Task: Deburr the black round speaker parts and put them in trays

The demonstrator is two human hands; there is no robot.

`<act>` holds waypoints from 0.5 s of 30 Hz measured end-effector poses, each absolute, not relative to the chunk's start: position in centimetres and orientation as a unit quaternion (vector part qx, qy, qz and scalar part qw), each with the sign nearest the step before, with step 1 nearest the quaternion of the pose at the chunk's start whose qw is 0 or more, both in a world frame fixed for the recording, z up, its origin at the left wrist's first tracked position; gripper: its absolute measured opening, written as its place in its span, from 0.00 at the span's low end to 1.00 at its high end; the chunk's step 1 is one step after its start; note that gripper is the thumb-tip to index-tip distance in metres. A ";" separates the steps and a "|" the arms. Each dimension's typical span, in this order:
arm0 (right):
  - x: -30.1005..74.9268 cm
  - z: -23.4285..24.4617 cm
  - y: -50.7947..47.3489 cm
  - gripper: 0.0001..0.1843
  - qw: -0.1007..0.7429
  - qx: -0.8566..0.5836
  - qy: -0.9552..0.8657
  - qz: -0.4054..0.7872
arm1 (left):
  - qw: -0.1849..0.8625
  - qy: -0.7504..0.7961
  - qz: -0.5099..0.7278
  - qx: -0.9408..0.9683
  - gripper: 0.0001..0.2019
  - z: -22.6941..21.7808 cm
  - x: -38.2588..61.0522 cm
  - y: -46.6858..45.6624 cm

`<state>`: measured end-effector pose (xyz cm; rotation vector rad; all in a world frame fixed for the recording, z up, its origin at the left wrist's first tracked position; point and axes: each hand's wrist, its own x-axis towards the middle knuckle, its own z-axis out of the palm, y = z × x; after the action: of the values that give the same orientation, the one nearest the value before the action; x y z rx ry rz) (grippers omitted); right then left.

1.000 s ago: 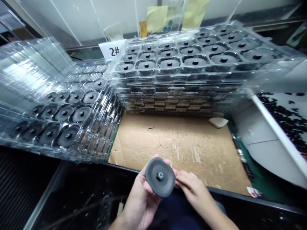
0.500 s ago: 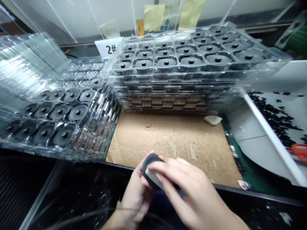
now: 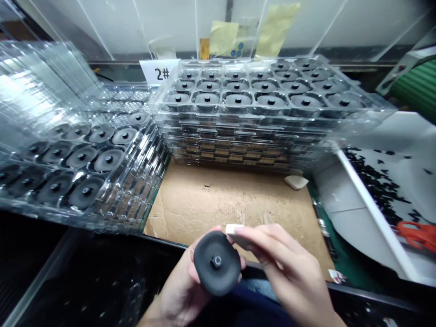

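My left hand (image 3: 185, 284) is closed around a dark grey, rounded-square dished part (image 3: 217, 279) with a short post in its centre. Its dished face is turned up toward me, above the front edge of the bench. Just to the right, my right hand (image 3: 289, 268) pinches a small off-white sponge wedge (image 3: 235, 228) between thumb and fingers. The sponge is close to the part's upper right rim; whether they touch I cannot tell. A similar pale wedge (image 3: 296, 182) lies on the cardboard sheet (image 3: 194, 200) at its far right corner.
Stacked clear plastic trays (image 3: 238, 117) at the back hold several similar grey parts. Another tray stack (image 3: 112, 181) stands at left. On the right, a white bin (image 3: 368, 213) contains small black pieces (image 3: 374, 181) and orange-handled scissors (image 3: 417, 234). A "2#" paper sign (image 3: 158, 72) stands behind.
My right hand has lifted the sponge wedge off the part's face and moved it to the upper right rim. The part has tilted, showing its whole dished face and post.
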<state>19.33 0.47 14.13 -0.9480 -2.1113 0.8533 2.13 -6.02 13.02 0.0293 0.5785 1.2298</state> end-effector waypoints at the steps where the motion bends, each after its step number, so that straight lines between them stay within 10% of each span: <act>1: 19.4 13.4 0.6 0.16 0.343 -0.398 -0.773 0.355 | 0.779 0.262 0.569 0.009 0.25 13.1 2.1 -6.2; 10: 20.0 6.5 -3.7 0.21 0.251 -0.574 -0.543 0.558 | 0.795 0.186 0.577 -0.003 0.23 11.9 1.4 -6.9; 15: 20.7 11.2 -2.1 0.17 0.308 -0.584 -0.618 0.426 | 0.790 0.222 0.571 0.005 0.23 12.9 1.6 -6.8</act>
<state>20.67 -2.06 11.17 -1.5449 -1.6345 1.1278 1.61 -6.84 12.90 0.0103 0.4781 1.2299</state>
